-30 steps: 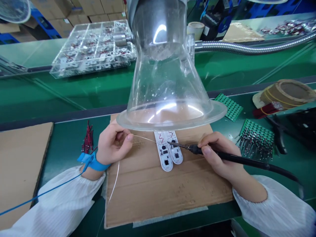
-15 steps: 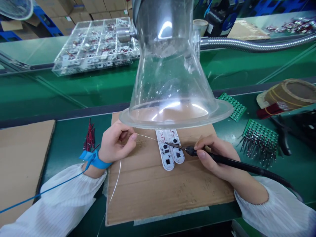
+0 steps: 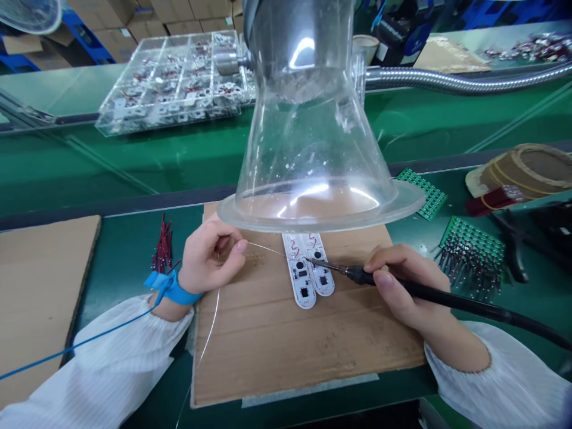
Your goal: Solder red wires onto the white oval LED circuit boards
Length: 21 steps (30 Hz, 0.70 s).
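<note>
Two narrow white circuit boards (image 3: pixel 308 275) lie side by side on a brown cardboard sheet (image 3: pixel 304 345), partly under a clear funnel-shaped fume hood (image 3: pixel 313 143). My left hand (image 3: pixel 212 256), with a blue wrist strap (image 3: pixel 172 289), pinches a thin solder wire (image 3: pixel 263 247) whose end reaches the boards' upper part. My right hand (image 3: pixel 402 286) grips a black soldering iron (image 3: pixel 429 295); its tip rests on the right board near the wire's end.
A bundle of red wires (image 3: pixel 161 247) lies left of my left hand. Green LED boards (image 3: pixel 467 247) and tape rolls (image 3: pixel 518 170) sit at the right. A clear compartment tray (image 3: pixel 174 80) rests on the green belt behind. Another cardboard sheet (image 3: pixel 40 286) lies far left.
My right hand and the iron have shifted slightly to the right, the tip now on the right board. My left hand keeps the wire in place.
</note>
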Available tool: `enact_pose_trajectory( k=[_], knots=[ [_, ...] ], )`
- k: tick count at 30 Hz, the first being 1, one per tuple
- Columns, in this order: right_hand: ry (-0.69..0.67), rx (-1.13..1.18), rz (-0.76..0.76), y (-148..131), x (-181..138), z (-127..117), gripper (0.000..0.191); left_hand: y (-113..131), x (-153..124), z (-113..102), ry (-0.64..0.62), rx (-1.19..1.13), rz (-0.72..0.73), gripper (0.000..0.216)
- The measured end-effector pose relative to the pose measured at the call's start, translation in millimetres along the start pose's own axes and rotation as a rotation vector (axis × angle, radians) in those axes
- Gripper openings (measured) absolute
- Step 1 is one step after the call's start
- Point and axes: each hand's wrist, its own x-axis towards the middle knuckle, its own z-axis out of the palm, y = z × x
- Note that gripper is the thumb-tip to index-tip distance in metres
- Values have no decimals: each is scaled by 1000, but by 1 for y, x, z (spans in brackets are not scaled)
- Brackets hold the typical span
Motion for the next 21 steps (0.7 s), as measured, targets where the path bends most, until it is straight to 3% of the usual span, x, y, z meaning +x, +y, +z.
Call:
enact_pose_trajectory(
  k=[14, 21],
  knots=[
    [-142, -28, -26, -4, 7, 8, 7, -1, -2, 0, -13, 0, -9, 14],
    [-146, -69, -25, -5, 5, 8, 10, 0, -3, 0, -76, 0, -61, 16]
  ],
)
